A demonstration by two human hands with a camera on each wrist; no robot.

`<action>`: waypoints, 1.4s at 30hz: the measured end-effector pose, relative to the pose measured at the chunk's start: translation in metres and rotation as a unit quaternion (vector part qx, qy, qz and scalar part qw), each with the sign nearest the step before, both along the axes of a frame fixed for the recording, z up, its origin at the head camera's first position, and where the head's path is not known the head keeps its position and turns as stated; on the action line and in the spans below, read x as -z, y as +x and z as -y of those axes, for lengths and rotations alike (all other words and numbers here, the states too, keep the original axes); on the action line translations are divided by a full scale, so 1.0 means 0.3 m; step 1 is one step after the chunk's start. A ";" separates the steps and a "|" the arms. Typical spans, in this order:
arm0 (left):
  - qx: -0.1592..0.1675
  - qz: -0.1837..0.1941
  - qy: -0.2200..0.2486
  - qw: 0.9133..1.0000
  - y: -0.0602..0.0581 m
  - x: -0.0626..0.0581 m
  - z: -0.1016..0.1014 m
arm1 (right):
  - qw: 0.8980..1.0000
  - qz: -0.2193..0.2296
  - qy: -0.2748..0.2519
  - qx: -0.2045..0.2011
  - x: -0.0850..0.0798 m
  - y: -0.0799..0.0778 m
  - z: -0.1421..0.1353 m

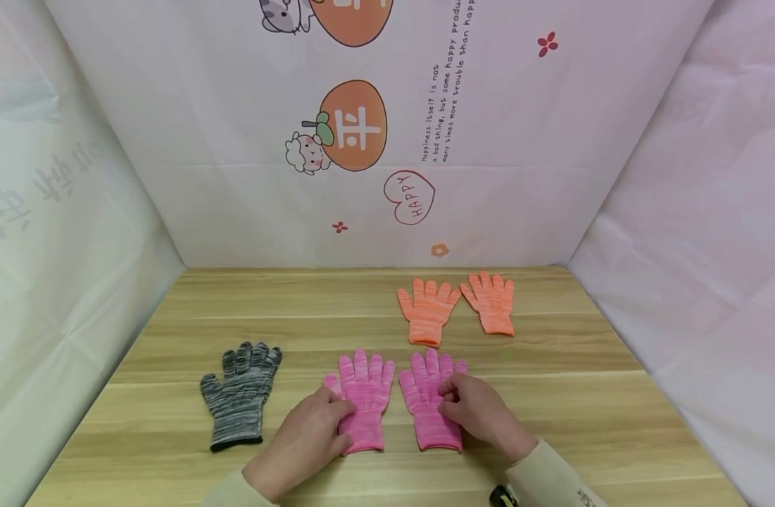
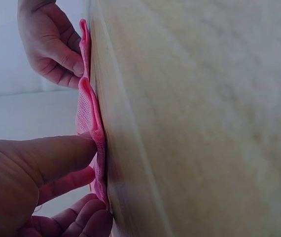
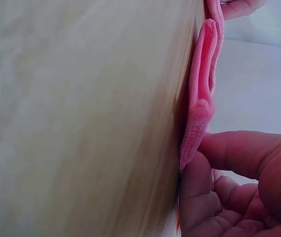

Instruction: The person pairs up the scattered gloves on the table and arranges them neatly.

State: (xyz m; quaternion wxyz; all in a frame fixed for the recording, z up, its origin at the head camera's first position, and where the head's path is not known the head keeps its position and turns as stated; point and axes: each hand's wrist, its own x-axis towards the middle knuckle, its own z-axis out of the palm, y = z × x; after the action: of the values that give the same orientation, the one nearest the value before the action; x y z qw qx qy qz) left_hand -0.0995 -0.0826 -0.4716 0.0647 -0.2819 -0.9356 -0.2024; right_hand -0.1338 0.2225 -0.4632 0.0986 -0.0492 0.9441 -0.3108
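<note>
Desk (image 1: 583,408), wood-grained, carries the left pink knit glove (image 1: 368,400), which lies flat with its long axis running away from the person, fingers toward the printed backdrop (image 1: 501,155) and cuff toward the person. Just right of that glove lies the right pink knit glove (image 1: 428,403), pointing the same way but leaning slightly left at the fingertips.

The left hand (image 1: 311,426) is at the left edge of the left pink knit glove, thumb and bent fingers touching it; whether the cloth is pinched cannot be told. The right hand (image 1: 479,408) pinches the right pink knit glove at its right side between thumb and forefinger.

Both wrist views look almost edge-on at the cuffs and show their mouths gaping a little between two layers, which the head view does not reveal. The head view alone shows the whole layout: left of the left pink knit glove, a gray marled glove (image 1: 240,401), fingers also away; beyond it to the right, two orange gloves (image 1: 426,311), fingers spread toward the backdrop.
</note>
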 end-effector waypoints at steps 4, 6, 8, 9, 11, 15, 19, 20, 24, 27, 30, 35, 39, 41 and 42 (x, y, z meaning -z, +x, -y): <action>0.000 0.003 0.000 1.000 0.000 0.000 0.000 | 1.000 0.003 -0.001 0.002 0.005 0.000 -0.002; 0.000 0.008 0.000 1.000 0.000 -0.001 0.000 | 1.000 0.005 -0.005 0.005 0.005 0.000 -0.003; -0.001 0.012 -0.001 1.000 -0.001 0.000 0.001 | 1.000 0.006 -0.008 0.007 0.004 0.002 -0.004; -0.001 0.013 -0.001 1.000 -0.001 0.000 0.001 | 1.000 0.007 -0.009 0.008 0.004 0.002 -0.004; -0.001 0.013 -0.001 1.000 -0.002 0.000 0.001 | 1.000 0.007 -0.012 0.009 0.002 0.003 -0.005; -0.003 0.013 -0.002 1.000 -0.004 0.001 0.002 | 1.000 0.008 -0.013 0.007 -0.001 0.003 -0.004; -0.002 0.015 -0.002 1.000 -0.005 0.002 0.002 | 1.000 0.008 -0.014 0.008 -0.002 0.003 -0.004; -0.001 0.015 -0.002 1.000 -0.005 0.002 0.003 | 1.000 0.008 -0.014 0.008 -0.002 0.004 -0.004; -0.001 0.011 -0.001 1.000 -0.005 0.004 0.003 | 1.000 0.010 -0.016 0.012 -0.003 0.005 -0.003; -0.004 0.009 0.002 1.000 -0.003 0.004 0.003 | 1.000 0.008 -0.016 0.013 -0.003 0.005 -0.003; -0.004 0.006 0.005 1.000 -0.002 0.004 0.004 | 1.000 0.008 -0.023 0.012 -0.008 0.008 -0.004; -0.001 -0.003 0.008 1.000 -0.005 0.008 0.004 | 0.999 0.000 -0.044 0.011 -0.032 0.013 -0.017; -0.002 -0.002 0.010 1.000 -0.007 0.007 0.003 | 0.999 -0.012 -0.026 0.024 -0.046 0.015 -0.036; -0.002 -0.001 0.009 1.000 -0.007 0.007 0.002 | 0.999 -0.005 -0.001 0.035 -0.049 0.016 -0.043; -0.002 -0.001 0.008 1.000 -0.008 0.007 0.002 | 0.999 0.000 0.015 0.041 -0.049 0.016 -0.046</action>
State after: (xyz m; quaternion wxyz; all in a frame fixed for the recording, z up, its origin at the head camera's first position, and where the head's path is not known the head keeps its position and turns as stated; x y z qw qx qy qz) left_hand -0.1017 -0.0832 -0.4737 0.0684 -0.2800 -0.9344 -0.2095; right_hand -0.1289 0.2363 -0.4484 0.0868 -0.0093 0.9498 -0.3004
